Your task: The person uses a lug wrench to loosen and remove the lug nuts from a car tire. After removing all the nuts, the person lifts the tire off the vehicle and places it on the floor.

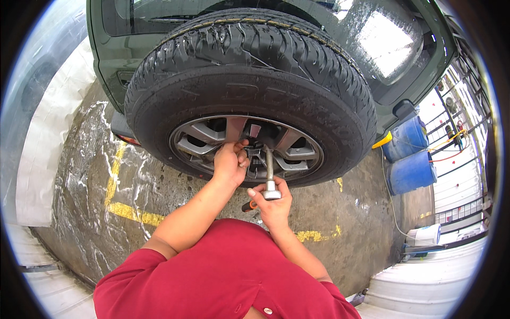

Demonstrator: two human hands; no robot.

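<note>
A spare tire (159,106) is mounted upright on the back of a dark green vehicle (109,58), its spoked alloy wheel (235,127) facing me. My left hand (229,164) is at the wheel's hub, fingers curled and pressed together; whatever they pinch is hidden. My right hand (276,207) is closed around the head of a ratchet wrench (272,194) with an orange and black handle. Its long metal extension (269,166) points away from me into the wheel, just right of the hub. Its far end goes in among the spokes, where the fastener cannot be seen.
Wet concrete floor (159,186) with yellow painted lines lies below the wheel. Two blue drums (411,173) and a white bucket (425,234) stand at the right, near a hose and metal racks. A white sheet (50,133) hangs along the left.
</note>
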